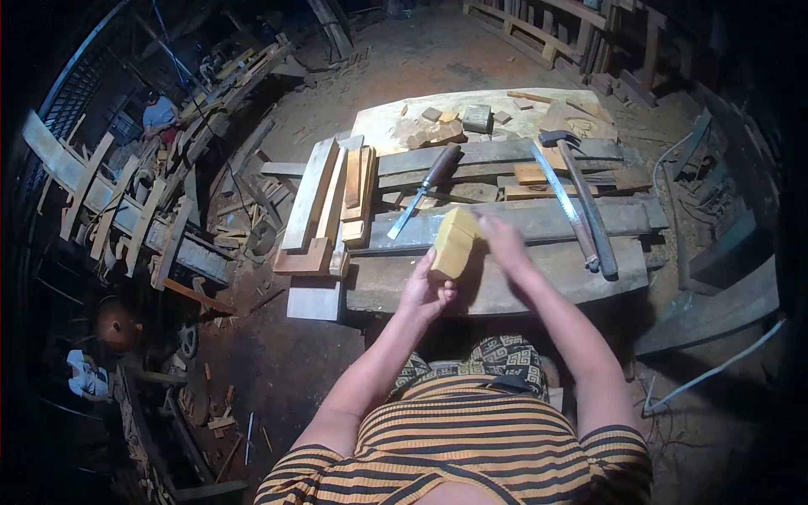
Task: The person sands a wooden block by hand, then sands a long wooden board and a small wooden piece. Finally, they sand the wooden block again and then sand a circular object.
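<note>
The left hand (429, 286), fingers curled, grips the near end of a yellow wooden block (455, 246) above the plank bench (505, 273). The right hand (503, 241) is at the block's far end, slightly blurred; how far open it is cannot be told. Beyond the left hand lies a chisel (425, 190); to the right hand's right, a hammer (586, 200) rests beside a saw blade (562, 199).

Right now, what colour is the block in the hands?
Yellow block; it shows best in the head view.
</note>
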A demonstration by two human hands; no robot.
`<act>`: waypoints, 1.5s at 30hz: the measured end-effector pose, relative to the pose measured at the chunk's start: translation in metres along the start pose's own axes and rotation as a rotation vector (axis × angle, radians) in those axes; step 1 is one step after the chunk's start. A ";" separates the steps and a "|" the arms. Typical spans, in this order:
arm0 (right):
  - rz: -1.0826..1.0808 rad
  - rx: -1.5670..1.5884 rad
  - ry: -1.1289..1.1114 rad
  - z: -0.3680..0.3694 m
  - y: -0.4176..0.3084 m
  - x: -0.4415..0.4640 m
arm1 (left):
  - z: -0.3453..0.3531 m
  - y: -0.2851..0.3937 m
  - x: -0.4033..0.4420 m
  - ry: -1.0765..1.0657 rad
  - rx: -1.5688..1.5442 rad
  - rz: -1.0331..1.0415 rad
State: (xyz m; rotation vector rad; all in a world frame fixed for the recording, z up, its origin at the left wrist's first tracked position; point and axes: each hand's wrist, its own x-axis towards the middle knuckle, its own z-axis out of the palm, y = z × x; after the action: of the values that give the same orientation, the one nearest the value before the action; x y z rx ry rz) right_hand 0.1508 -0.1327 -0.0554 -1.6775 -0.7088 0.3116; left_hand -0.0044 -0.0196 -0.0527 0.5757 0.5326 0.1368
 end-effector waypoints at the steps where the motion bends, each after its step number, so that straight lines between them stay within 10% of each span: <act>1: 0.001 0.017 0.008 -0.013 -0.002 0.009 | 0.010 0.006 -0.008 -0.026 0.153 0.076; 5: -0.094 0.100 0.150 -0.046 -0.028 0.007 | 0.033 0.033 -0.021 -0.004 1.010 0.747; 12: -0.382 -0.306 0.012 -0.017 -0.033 -0.016 | 0.018 0.020 -0.013 0.197 1.843 0.899; 15: -0.402 -0.717 -0.067 -0.002 -0.020 -0.030 | 0.005 0.003 -0.008 0.199 1.541 0.751; 29: -0.608 -0.613 -0.262 0.033 -0.046 -0.082 | -0.017 -0.010 0.003 0.188 1.359 0.888; 30: -0.591 -0.586 -0.309 0.032 -0.047 -0.084 | -0.023 -0.010 0.008 0.119 1.545 1.186; 33: -0.599 -0.673 -0.244 0.014 -0.037 -0.049 | -0.010 -0.011 -0.003 0.256 1.295 0.789; 37: -0.374 -0.687 -0.004 0.005 -0.019 -0.020 | -0.023 -0.018 0.009 0.164 1.186 0.986; 42: -0.667 -0.609 -0.233 0.028 -0.036 -0.076 | -0.028 -0.016 0.009 0.201 1.479 1.130; 45: -0.699 -0.676 -0.280 0.006 -0.047 -0.057 | -0.015 -0.017 -0.001 0.271 1.259 0.836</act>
State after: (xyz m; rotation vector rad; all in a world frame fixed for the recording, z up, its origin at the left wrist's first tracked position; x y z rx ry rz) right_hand 0.0897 -0.1584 -0.0215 -1.8829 -1.6876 -0.2286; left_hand -0.0136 -0.0262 -0.0723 2.0216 0.5730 0.7008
